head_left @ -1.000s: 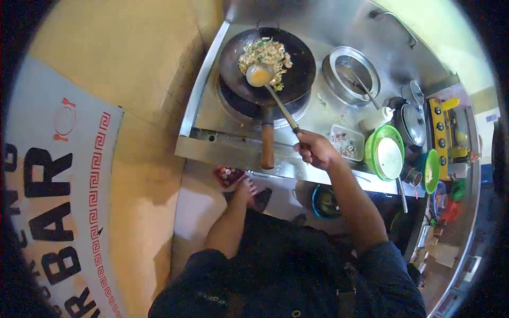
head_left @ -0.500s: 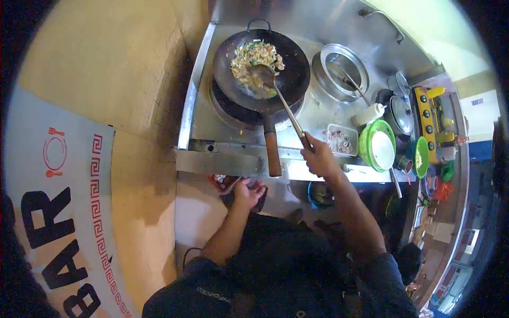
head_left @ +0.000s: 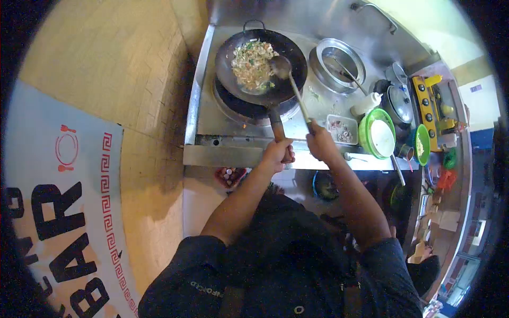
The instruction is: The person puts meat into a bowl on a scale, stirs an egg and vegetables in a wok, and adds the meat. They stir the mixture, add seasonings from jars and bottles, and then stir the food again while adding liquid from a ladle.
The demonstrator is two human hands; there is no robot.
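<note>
A dark wok [head_left: 225, 61] sits over the burner, holding chopped food [head_left: 253, 64] with bits of green and orange. My left hand [head_left: 277, 154] is wrapped round the wok's wooden handle [head_left: 277, 127]. In my right hand [head_left: 321, 143] is the long handle of a metal ladle [head_left: 280, 66], whose dark bowl rests inside the wok, at the right side of the food.
Right of the wok stand a metal pot [head_left: 319, 66] with a utensil inside, a white bottle [head_left: 366, 104], a clear tray [head_left: 343, 130], a green bowl [head_left: 388, 117] and a lidded pot [head_left: 400, 104]. A red basket [head_left: 230, 177] is below the counter edge.
My left hand has risen from below the counter and taken hold of the wok handle. The ladle's bowl has moved right, off the middle of the food.
</note>
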